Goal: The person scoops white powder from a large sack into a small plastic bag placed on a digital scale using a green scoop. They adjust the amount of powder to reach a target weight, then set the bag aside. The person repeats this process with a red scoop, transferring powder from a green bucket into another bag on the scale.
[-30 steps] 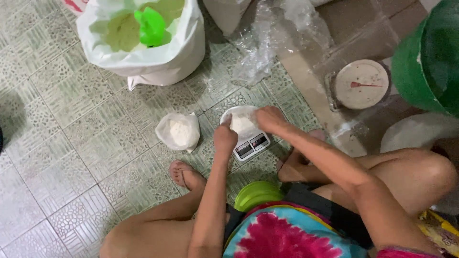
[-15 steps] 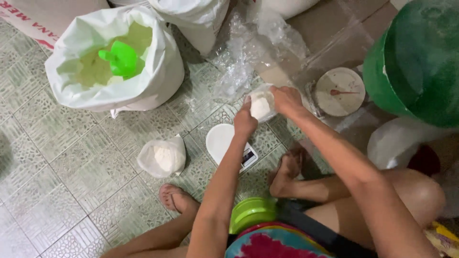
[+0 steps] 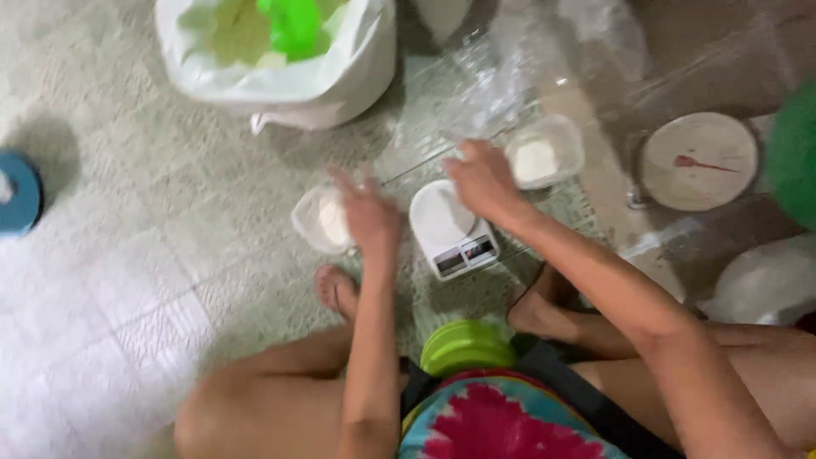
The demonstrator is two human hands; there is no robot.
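Landmark: small white kitchen scale (image 3: 450,228), flat on the tiled floor (image 3: 127,255), platform bare.

- Left hand (image 3: 367,212): just left of the scale, fingers spread wide, holding nothing; blurred. It hovers over a small clear bag of white powder (image 3: 321,219) lying on the floor beside the scale.
- Right hand (image 3: 481,180): above the scale's far edge, fingers loosely open, nothing gripped.
- Second clear bag of white powder (image 3: 544,153): just beyond and right of the scale, near the right hand's fingertips.
- Large white sack (image 3: 280,81) with green scoop (image 3: 293,21): well beyond the scale, to its left.
- Round dial scale (image 3: 699,161): far right of the scale.
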